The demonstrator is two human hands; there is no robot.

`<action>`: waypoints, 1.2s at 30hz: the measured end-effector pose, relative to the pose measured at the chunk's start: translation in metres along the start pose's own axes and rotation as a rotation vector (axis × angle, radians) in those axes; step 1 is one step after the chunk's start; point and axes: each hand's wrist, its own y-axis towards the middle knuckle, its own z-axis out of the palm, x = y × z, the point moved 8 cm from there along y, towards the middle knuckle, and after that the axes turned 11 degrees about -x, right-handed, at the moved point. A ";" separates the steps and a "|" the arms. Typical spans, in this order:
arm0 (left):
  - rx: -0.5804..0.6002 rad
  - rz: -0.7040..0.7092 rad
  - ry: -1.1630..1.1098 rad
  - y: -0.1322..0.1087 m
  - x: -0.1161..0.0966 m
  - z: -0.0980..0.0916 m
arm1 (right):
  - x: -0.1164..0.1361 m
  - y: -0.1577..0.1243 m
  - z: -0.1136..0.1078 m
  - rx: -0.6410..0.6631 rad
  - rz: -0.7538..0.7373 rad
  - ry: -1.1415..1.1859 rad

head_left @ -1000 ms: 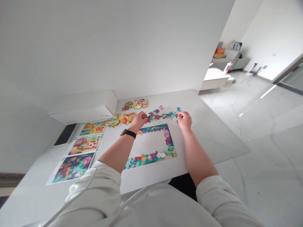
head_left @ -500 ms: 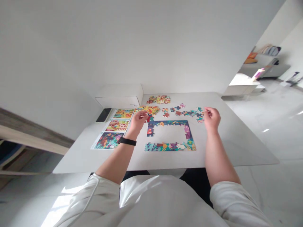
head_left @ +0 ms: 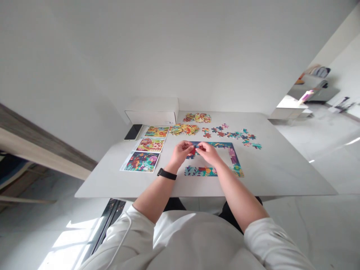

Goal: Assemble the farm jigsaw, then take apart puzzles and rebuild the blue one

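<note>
My left hand [head_left: 181, 153] and my right hand [head_left: 206, 153] meet above the top edge of an assembled jigsaw border [head_left: 213, 171], a rectangular frame of teal, purple and floral pieces. Between my fingertips is a small red puzzle piece [head_left: 192, 151], partly hidden by my fingers. Both hands seem to pinch it. Loose dark teal and brown pieces [head_left: 230, 134] lie in a scattered band to the right, away from both hands. A black watch [head_left: 167, 174] sits on my left wrist.
Two heaps of colourful pieces [head_left: 197, 117] lie at the far side of the white table [head_left: 281, 176]. Several printed picture sheets [head_left: 150, 144] lie to the left, beside a black phone [head_left: 133, 132] and a white box [head_left: 152, 111]. The table's near edge runs below my forearms.
My right hand has moved left from the loose pieces to join my left hand above the border. The view has swung and levelled, showing more of the table.
</note>
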 end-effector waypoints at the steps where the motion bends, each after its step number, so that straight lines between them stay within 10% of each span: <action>1: -0.005 -0.019 -0.004 -0.001 0.003 -0.002 | -0.005 -0.001 0.000 -0.025 0.014 0.017; 17: 0.135 -0.103 0.059 -0.009 0.015 0.009 | -0.017 -0.005 -0.023 -0.152 0.096 0.095; 26: 0.070 -0.106 0.045 -0.007 0.010 0.001 | 0.035 -0.019 -0.022 -0.125 -0.432 -0.212; 36: -0.034 -0.026 0.280 0.010 -0.007 -0.033 | 0.031 -0.022 -0.007 0.012 -0.450 -0.285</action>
